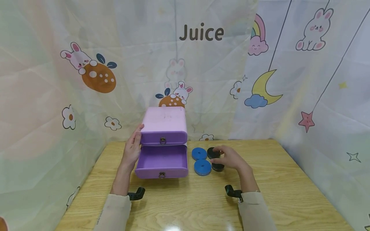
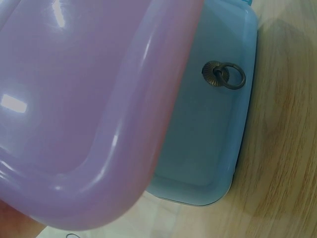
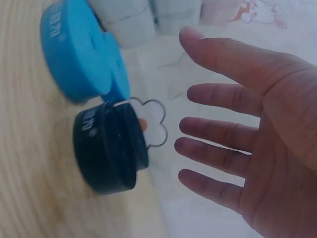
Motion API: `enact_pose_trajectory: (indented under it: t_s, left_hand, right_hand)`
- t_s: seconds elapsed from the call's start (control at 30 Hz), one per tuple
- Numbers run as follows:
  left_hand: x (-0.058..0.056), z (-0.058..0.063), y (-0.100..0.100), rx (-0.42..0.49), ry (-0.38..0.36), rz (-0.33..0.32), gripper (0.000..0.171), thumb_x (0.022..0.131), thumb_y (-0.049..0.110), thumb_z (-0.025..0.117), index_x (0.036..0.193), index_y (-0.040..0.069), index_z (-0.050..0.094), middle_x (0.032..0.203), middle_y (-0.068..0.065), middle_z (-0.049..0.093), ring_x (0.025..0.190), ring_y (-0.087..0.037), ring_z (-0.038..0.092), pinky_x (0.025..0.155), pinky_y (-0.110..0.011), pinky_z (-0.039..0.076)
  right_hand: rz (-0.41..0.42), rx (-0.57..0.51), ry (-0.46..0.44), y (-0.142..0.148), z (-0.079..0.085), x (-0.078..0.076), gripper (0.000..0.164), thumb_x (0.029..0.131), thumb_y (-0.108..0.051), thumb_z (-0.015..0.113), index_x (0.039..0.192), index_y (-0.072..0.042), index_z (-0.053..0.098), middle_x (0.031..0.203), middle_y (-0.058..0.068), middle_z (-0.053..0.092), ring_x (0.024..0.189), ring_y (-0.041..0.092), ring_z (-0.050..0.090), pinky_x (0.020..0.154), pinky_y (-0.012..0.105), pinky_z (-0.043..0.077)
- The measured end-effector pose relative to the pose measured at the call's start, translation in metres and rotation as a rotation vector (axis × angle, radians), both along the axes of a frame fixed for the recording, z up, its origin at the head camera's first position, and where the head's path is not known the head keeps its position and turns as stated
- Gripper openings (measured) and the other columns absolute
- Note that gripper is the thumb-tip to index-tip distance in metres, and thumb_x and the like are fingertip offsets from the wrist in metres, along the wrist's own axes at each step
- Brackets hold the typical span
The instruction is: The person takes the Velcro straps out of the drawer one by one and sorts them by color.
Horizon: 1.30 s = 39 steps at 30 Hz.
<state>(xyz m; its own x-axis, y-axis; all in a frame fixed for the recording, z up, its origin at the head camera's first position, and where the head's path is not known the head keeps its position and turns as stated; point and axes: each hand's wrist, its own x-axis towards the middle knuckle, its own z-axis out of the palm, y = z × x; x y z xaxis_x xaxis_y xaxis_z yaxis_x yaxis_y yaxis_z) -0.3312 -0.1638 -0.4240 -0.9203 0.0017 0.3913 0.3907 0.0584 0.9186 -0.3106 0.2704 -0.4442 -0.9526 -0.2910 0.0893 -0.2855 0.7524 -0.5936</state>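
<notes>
Grip of right hand [image 1: 229, 157], right of centre, is empty, fingers spread; best pinch black disc [image 1: 217, 167] by its rim, straight-fingered left hand [image 1: 132, 149] bracing purple drawer unit [image 1: 164, 121].

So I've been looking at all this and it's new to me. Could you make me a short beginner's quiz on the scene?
1. Count: how many blue discs lie on the table?
2. True or false: the right hand is gripping one of the blue discs.
3. Choose: what is fixed to the front of the open drawer? (a) a ribbon, (b) a ring pull, (c) a padlock.

Key: 1. Two. 2. False; it is near the black discs, holding nothing. 3. b.
</notes>
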Motion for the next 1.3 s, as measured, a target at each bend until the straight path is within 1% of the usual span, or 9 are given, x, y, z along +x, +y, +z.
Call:
enact_pose_trajectory:
  t_s: [0.1, 0.27, 0.4, 0.53, 0.7, 0.8, 0.93, 1.17, 1.3]
  left_hand:
    - [0.000, 0.000, 0.000, -0.003, -0.008, -0.001, 0.053, 0.111, 0.049, 0.037, 0.160, 0.029, 0.042, 0.170, 0.009, 0.031, 0.159, -0.013, 0.024, 0.131, -0.045, 0.022]
    - [0.000, 0.001, 0.000, -0.005, -0.015, -0.002, 0.054, 0.111, 0.050, 0.037, 0.160, 0.031, 0.041, 0.171, 0.009, 0.030, 0.159, -0.014, 0.024, 0.131, -0.045, 0.021]
    - [0.000, 0.000, 0.000, -0.005, -0.015, -0.005, 0.054, 0.111, 0.050, 0.037, 0.161, 0.030, 0.041, 0.171, 0.008, 0.030, 0.159, -0.014, 0.024, 0.131, -0.045, 0.021]
    - [0.001, 0.000, -0.001, -0.002, -0.012, -0.009, 0.054, 0.111, 0.049, 0.037, 0.161, 0.029, 0.041, 0.171, 0.007, 0.030, 0.158, -0.016, 0.026, 0.130, -0.045, 0.022]
    - [0.001, 0.000, -0.001, -0.001, 0.000, -0.012, 0.054, 0.112, 0.047, 0.036, 0.161, 0.026, 0.040, 0.171, 0.005, 0.029, 0.158, -0.017, 0.027, 0.131, -0.045, 0.022]
    - [0.000, 0.000, -0.001, -0.001, 0.004, -0.012, 0.054, 0.112, 0.047, 0.036, 0.161, 0.026, 0.040, 0.171, 0.005, 0.030, 0.158, -0.017, 0.026, 0.131, -0.045, 0.022]
    - [0.000, 0.000, 0.000, -0.001, 0.004, -0.009, 0.054, 0.111, 0.048, 0.036, 0.161, 0.027, 0.040, 0.171, 0.006, 0.030, 0.159, -0.016, 0.025, 0.131, -0.046, 0.022]
    - [0.000, 0.000, 0.000, 0.003, -0.005, -0.012, 0.054, 0.111, 0.049, 0.037, 0.161, 0.029, 0.041, 0.171, 0.007, 0.030, 0.158, -0.015, 0.025, 0.130, -0.047, 0.024]
    - [0.000, 0.000, 0.000, 0.003, -0.008, -0.008, 0.054, 0.111, 0.048, 0.037, 0.161, 0.028, 0.041, 0.171, 0.007, 0.030, 0.158, -0.016, 0.025, 0.130, -0.047, 0.024]
  right_hand:
    - [0.003, 0.003, 0.026, -0.002, 0.005, 0.002, 0.064, 0.092, -0.038, 0.081, 0.143, -0.006, 0.061, 0.143, 0.014, 0.063, 0.128, 0.042, 0.057, 0.101, 0.059, 0.052]
    - [0.016, -0.004, 0.063, -0.008, 0.014, 0.006, 0.063, 0.093, -0.038, 0.079, 0.146, -0.010, 0.059, 0.147, 0.013, 0.060, 0.132, 0.043, 0.055, 0.102, 0.061, 0.051]
    - [0.049, -0.061, 0.094, -0.017, 0.023, 0.012, 0.064, 0.093, -0.041, 0.079, 0.147, -0.014, 0.059, 0.150, 0.011, 0.059, 0.133, 0.039, 0.056, 0.106, 0.062, 0.049]
    - [0.084, -0.110, 0.140, -0.027, 0.033, 0.017, 0.064, 0.094, -0.043, 0.078, 0.148, -0.016, 0.058, 0.151, 0.009, 0.058, 0.134, 0.037, 0.056, 0.110, 0.063, 0.047]
    - [0.101, -0.119, 0.196, -0.039, 0.043, 0.024, 0.060, 0.095, -0.043, 0.077, 0.147, -0.018, 0.059, 0.148, 0.005, 0.060, 0.133, 0.037, 0.058, 0.106, 0.060, 0.050]
    - [0.130, -0.118, 0.228, -0.046, 0.047, 0.027, 0.058, 0.095, -0.040, 0.077, 0.146, -0.018, 0.059, 0.147, 0.006, 0.061, 0.131, 0.036, 0.058, 0.103, 0.056, 0.053]
    - [0.157, -0.118, 0.240, -0.054, 0.049, 0.030, 0.059, 0.095, -0.038, 0.078, 0.146, -0.016, 0.059, 0.147, 0.006, 0.061, 0.130, 0.035, 0.059, 0.100, 0.054, 0.054]
    - [0.155, -0.121, 0.233, -0.065, 0.051, 0.034, 0.058, 0.093, -0.041, 0.079, 0.143, -0.018, 0.062, 0.145, 0.002, 0.063, 0.132, 0.032, 0.058, 0.106, 0.053, 0.052]
    - [0.173, -0.124, 0.245, -0.071, 0.052, 0.035, 0.056, 0.094, -0.041, 0.079, 0.142, -0.017, 0.063, 0.142, 0.001, 0.064, 0.130, 0.032, 0.060, 0.102, 0.050, 0.054]
